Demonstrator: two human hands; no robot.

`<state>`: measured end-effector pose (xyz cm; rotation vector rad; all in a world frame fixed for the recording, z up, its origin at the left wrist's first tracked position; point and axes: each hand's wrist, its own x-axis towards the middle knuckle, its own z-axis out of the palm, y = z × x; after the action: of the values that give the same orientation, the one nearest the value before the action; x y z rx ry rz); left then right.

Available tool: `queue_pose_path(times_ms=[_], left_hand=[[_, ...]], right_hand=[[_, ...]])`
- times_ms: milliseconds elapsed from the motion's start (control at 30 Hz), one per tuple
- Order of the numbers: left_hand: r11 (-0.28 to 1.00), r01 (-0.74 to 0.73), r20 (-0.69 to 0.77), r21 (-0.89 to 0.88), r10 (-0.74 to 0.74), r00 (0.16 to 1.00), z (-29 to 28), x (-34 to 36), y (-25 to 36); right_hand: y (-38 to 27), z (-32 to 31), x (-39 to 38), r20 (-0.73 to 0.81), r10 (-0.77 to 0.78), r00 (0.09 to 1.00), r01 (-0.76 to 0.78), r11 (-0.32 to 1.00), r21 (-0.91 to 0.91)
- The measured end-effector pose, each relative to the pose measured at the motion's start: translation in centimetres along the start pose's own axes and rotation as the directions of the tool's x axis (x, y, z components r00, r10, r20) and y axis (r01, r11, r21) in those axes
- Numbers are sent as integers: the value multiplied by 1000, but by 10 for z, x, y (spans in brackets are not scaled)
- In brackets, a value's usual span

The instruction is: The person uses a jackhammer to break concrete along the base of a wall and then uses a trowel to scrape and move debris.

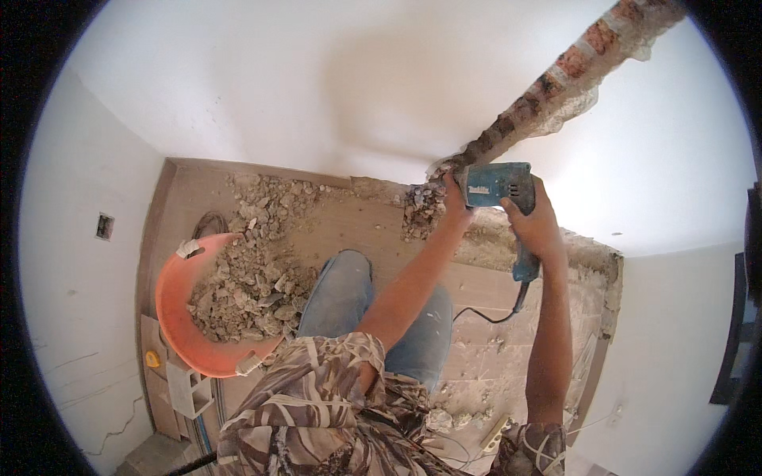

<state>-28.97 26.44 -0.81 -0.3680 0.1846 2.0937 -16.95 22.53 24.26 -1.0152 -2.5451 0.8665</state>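
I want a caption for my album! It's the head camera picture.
Left hand and right hand hold a teal power tool near a rough wall groove, rubble nearby.

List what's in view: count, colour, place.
walls: 3, white, around
floor: 1, brown, below
wall channel: 1, reddish, upper right
power tool: 1, teal, channel's lower end
cord: 1, black, below tool
rubble: uncounted, grey, floor
tub: 1, orange, left
small object: 1, yellow, lower left
box: 1, white, lower left
wall opening: 1, dark, left
panel: 1, black, right
legs: 2, blue-clad, centre
sleeves: 2, brown, bottom
left hand: 1, bare, tool's front
right hand: 1, bare, tool's rear
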Motion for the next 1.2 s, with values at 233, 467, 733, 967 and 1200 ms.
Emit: queue_pose_path(times_ms=[233,467,733,967,1200], left_hand=[[978,88,245,187,-133,960,-22,-93,-9],[959,127,161,253,-171,972,-56,-155,-7],[839,-182,410,512,-53,910,28,-155,-12],[711,-398,523,580,49,851,-32,-41,9],[955,204,18,-214,-205,979,51,-38,13]], right_hand=[[44,37,-103,-135,-8,991,2,999,-49],[-1,23,-176,-45,201,978,-193,970,145],[4,2,-152,-219,18,975,-8,999,46],[-27,31,-72,-115,90,989,-83,995,62],[-38,-8,1,65,80,995,-78,996,-37]])
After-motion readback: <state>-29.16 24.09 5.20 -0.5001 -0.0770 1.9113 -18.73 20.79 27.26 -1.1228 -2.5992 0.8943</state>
